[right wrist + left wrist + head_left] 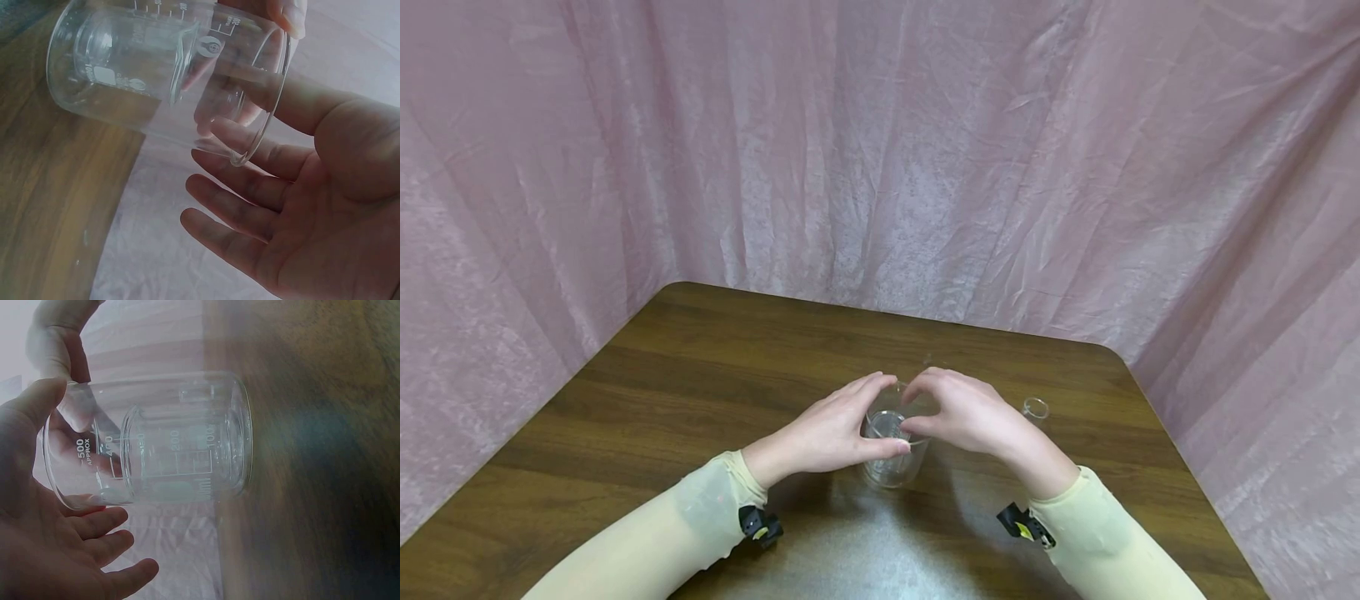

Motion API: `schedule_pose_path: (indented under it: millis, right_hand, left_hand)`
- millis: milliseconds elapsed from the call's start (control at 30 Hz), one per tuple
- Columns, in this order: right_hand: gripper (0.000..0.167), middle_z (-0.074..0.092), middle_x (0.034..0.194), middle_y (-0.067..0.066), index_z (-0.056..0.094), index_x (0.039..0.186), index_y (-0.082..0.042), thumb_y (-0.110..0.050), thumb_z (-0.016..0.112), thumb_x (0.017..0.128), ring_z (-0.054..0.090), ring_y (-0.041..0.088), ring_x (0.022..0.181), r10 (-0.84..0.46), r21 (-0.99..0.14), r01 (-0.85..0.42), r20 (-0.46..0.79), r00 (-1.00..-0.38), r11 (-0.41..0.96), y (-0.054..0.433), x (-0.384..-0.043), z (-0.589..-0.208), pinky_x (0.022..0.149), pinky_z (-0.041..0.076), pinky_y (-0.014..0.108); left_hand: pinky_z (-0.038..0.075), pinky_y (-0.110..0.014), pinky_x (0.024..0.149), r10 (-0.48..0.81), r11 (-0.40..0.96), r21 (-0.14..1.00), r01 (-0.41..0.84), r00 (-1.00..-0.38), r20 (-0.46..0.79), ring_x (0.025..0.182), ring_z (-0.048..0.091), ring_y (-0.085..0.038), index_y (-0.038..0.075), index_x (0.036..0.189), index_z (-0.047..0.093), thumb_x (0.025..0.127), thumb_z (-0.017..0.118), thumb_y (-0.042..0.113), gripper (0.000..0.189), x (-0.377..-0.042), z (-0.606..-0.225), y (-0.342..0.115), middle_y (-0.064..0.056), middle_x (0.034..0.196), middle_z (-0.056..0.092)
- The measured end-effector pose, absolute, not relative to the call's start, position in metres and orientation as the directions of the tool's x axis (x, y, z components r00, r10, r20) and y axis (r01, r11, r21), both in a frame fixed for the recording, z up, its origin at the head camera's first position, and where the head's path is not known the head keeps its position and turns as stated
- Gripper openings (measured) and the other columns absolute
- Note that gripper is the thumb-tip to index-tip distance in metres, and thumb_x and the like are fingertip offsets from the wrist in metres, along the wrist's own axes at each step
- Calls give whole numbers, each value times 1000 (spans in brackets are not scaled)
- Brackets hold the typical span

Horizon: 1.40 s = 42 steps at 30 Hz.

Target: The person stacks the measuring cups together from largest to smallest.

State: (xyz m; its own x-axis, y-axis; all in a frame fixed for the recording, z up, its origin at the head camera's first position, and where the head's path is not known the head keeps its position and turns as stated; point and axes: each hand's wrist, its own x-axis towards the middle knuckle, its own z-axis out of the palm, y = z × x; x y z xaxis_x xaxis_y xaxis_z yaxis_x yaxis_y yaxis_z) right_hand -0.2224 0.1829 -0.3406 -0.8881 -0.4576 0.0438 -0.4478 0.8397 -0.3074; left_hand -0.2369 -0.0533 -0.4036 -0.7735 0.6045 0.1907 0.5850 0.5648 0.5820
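A large clear glass beaker (891, 477) with white graduations stands upright on the wooden table. Inside it, low down, sits a smaller glass beaker (169, 453), its rim well below the large one's. My left hand (829, 431) holds the large beaker by the upper rim, thumb on the near side and index finger on the far side, other fingers spread. From the right, my right hand (967, 412) reaches over the mouth. Its thumb and index finger dip past the rim, parted above the small beaker with nothing between them; the other fingers stay outside the glass.
Beyond my right wrist, the round rim of another clear glass vessel (1036, 407) shows, its lower part hidden. Brown wooden table (685, 358) extends around the beakers, with pink curtains (880, 167) hanging behind and at both sides.
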Motion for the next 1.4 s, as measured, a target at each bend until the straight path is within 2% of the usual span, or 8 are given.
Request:
schedule_pose_path:
  millis: [300, 567, 800, 1067, 1400]
  right_hand:
    - [38, 74, 132, -6, 76, 130, -23, -36, 88, 96, 69, 24, 128, -405, -366, -414, 105, -908, 833, 191, -216, -340, 103, 56, 54]
    - [45, 74, 137, -1, 74, 137, -19, -37, 86, 98, 68, 28, 132, -387, -389, -410, 139, -911, 825, 200, -214, -343, 107, 54, 57]
    - [52, 72, 143, 0, 72, 143, -19, -45, 83, 99, 66, 29, 136, -340, -395, -375, 159, -927, 839, 204, -212, -346, 108, 54, 58]
    - [56, 70, 146, 4, 69, 147, -16, -47, 80, 101, 65, 31, 137, -300, -372, -359, 207, -931, 856, 210, -210, -347, 105, 55, 61]
    - [64, 65, 154, 10, 64, 155, -15, -48, 79, 102, 57, 36, 146, -297, -313, -374, 269, -916, 873, 216, -211, -353, 109, 52, 64]
  left_hand:
    - [39, -63, 123, 602, 580, 575, 577, -779, 175, 160, 39, -36, 10, 168, 42, 95, 76, 68, 99, -236, -404, -53, -15, 173, 42]
    - [42, -62, 122, 598, 568, 580, 585, -777, 197, 157, 43, -35, 10, 167, 44, 95, 78, 68, 98, -235, -404, -53, -12, 171, 45]
    - [41, -61, 122, 602, 565, 578, 589, -773, 200, 157, 44, -35, 9, 166, 44, 95, 77, 68, 98, -236, -404, -52, -12, 170, 46]
    - [41, -62, 122, 605, 565, 576, 591, -771, 198, 157, 44, -36, 8, 166, 43, 94, 78, 68, 99, -236, -403, -52, -14, 170, 45]
    - [44, -61, 120, 605, 559, 573, 599, -767, 212, 154, 47, -35, 8, 165, 44, 94, 78, 67, 99, -237, -404, -52, -12, 168, 48]
